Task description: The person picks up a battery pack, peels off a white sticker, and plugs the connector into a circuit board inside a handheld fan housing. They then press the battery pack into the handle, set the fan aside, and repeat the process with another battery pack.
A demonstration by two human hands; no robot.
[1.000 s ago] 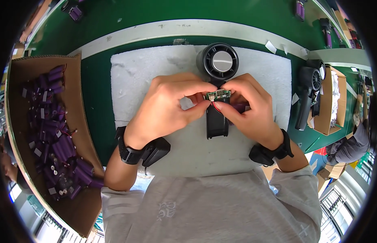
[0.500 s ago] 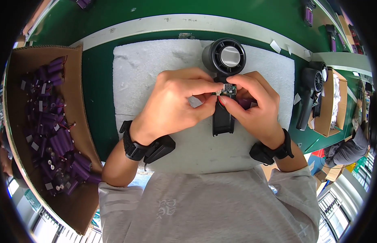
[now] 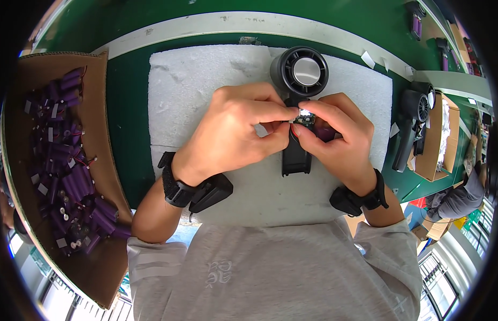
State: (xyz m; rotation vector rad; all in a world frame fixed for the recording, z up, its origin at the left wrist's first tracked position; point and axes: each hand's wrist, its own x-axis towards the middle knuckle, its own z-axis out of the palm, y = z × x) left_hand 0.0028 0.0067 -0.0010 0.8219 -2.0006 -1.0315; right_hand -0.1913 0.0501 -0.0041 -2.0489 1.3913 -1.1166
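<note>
A black handheld fan lies on the white foam sheet (image 3: 206,67), its round head (image 3: 306,71) away from me and its opened handle (image 3: 296,161) toward me. Over the handle, a small green circuit board (image 3: 304,120) sits between my hands. My left hand (image 3: 233,125) pinches the board's left edge near a small connector, its thumb and forefinger tips close together. On the other side, my right hand (image 3: 342,136) grips the board between thumb and forefinger. A red wire (image 3: 294,131) runs down beside the right thumb. Partly hidden under the right fingers is a purple battery (image 3: 325,133).
At left stands a cardboard box (image 3: 93,257) of purple battery cells (image 3: 77,182) with wires. Another black fan (image 3: 407,128) lies on the green table at right, beside a small carton (image 3: 447,139) with white pieces. A person's grey sleeve (image 3: 463,192) shows at far right.
The view has shifted slightly. The board has tilted a little in my fingers, so its digit display now shows as a bright glare. Both hands keep their pinch.
</note>
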